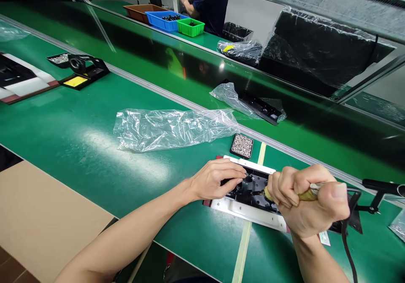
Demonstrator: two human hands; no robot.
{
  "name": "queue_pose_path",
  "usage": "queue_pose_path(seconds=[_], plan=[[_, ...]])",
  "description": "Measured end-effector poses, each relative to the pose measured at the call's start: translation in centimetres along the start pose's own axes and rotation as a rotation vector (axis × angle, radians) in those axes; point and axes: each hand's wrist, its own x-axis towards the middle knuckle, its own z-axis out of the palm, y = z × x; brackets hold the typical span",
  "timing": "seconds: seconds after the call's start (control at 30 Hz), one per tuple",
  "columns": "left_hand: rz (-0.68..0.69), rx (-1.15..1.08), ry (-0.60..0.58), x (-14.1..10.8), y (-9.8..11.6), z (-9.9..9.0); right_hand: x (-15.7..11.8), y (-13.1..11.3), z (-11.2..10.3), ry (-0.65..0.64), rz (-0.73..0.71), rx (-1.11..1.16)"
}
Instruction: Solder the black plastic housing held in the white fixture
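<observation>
The right hand [299,213] is wrapped round a corded tool [307,195] over the black part [260,184] in the white fixture [249,212]; a slanted push might scratch it. Whether the left hand [215,179] there pinches anything, I can't tell.

Counter [95,114] green; frame [253,214] white, dark red at left end; part [258,183] inside it black; tape [242,253] pale yellow; bins [161,24] brown, blue, green.
</observation>
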Motion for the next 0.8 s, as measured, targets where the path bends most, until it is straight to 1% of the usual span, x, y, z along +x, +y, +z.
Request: queue_pose_path(seconds=[0.33,0.5,0.63,0.8], plan=[[0.014,0.003,0.026,0.06,-0.06,0.08,0.08,-0.06,0.40,0.049,-0.005,0.012],[0.018,0.010,0.031,0.11,-0.01,0.13,0.15,0.05,0.55,0.041,-0.017,0.010],[0.013,0.010,0.030,0.11,0.00,0.13,0.22,0.00,0.65,0.069,-0.009,0.017],[0.008,0.005,0.026,0.08,-0.04,0.11,0.17,-0.14,0.59,0.053,-0.004,0.003]])
